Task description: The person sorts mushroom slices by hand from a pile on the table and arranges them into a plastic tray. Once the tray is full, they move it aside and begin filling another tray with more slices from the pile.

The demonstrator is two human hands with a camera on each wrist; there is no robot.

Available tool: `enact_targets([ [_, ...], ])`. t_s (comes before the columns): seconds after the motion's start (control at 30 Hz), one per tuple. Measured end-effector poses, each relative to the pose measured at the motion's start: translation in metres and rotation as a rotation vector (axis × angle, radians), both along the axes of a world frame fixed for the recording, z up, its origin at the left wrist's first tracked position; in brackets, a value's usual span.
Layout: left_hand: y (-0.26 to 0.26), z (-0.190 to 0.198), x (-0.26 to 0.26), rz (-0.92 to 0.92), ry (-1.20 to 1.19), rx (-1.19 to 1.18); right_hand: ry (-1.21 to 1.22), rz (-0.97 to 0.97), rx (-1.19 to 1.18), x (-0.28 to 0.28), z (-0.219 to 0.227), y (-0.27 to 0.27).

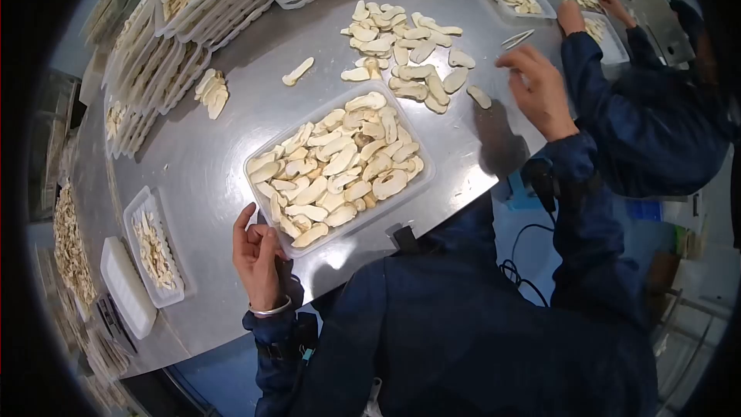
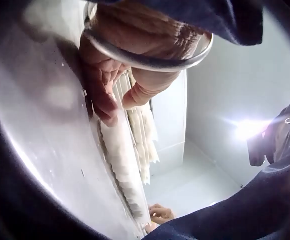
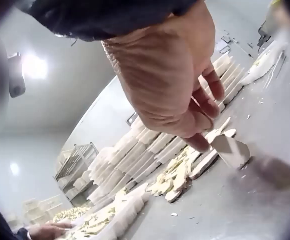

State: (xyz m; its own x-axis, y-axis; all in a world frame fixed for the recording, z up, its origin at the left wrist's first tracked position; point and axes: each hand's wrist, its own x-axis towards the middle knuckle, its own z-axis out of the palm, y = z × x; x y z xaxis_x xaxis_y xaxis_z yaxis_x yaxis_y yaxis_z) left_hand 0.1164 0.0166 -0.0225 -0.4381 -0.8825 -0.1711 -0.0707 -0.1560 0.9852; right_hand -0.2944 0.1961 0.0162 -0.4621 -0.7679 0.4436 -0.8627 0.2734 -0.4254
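Note:
A clear tray [image 1: 428,172] full of pale, mushroom-like slices lies near the table's front edge. My left hand [image 1: 258,259] is beside its lower left corner, fingers loosely bent; in the left wrist view the hand [image 2: 130,60] is close against the tray's side [image 2: 120,150], contact being hard to judge. My right hand [image 1: 543,91] hovers over the metal table with fingers apart and nothing held. The nearest lone slice [image 1: 479,96] lies to its left. In the right wrist view, a slice [image 3: 231,151] is just beyond the fingertips of this hand [image 3: 165,80]. Loose slices [image 1: 417,54] are heaped behind the tray.
Stacked filled trays [image 1: 224,19] line the table's back left. A single slice [image 1: 298,71] and a small bunch [image 1: 211,94] lie between. At left are a small tray [image 1: 176,293] and a white lid-like piece [image 1: 127,287]. Another person's sleeve [image 1: 617,108] and trays are at right.

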Motion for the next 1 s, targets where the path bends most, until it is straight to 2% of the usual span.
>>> enact_targets([
  [0.1,-0.002,-0.001,0.001,-0.013,0.014,0.012,-0.072,-0.202,0.282,0.007,-0.011,0.022],
  [0.13,-0.005,-0.003,0.003,-0.024,0.021,0.015,-0.165,-0.206,0.284,0.015,-0.015,0.024],
  [0.23,-0.006,-0.003,0.003,-0.044,0.015,0.022,-0.169,-0.251,0.299,0.04,-0.014,0.014],
  [0.37,-0.005,-0.005,0.005,-0.034,0.04,0.038,-0.011,-0.228,0.328,0.036,-0.032,0.002],
  [0.57,-0.004,-0.005,0.006,0.007,-0.024,0.029,-0.082,-0.272,0.341,0.037,-0.035,0.001],
  [0.67,-0.004,0.0,0.006,-0.031,-0.009,0.072,-0.055,-0.114,0.134,0.059,-0.016,-0.016],
  [0.77,-0.002,-0.004,0.003,-0.083,0.078,0.099,-0.013,0.129,0.03,0.111,0.013,-0.053],
  [0.9,0.008,-0.005,-0.005,-0.115,0.089,0.124,0.026,0.427,0.026,0.17,0.014,-0.097],
  [1.0,0.011,-0.005,-0.007,-0.113,0.098,0.15,0.046,0.528,0.046,0.202,0.011,-0.12],
])
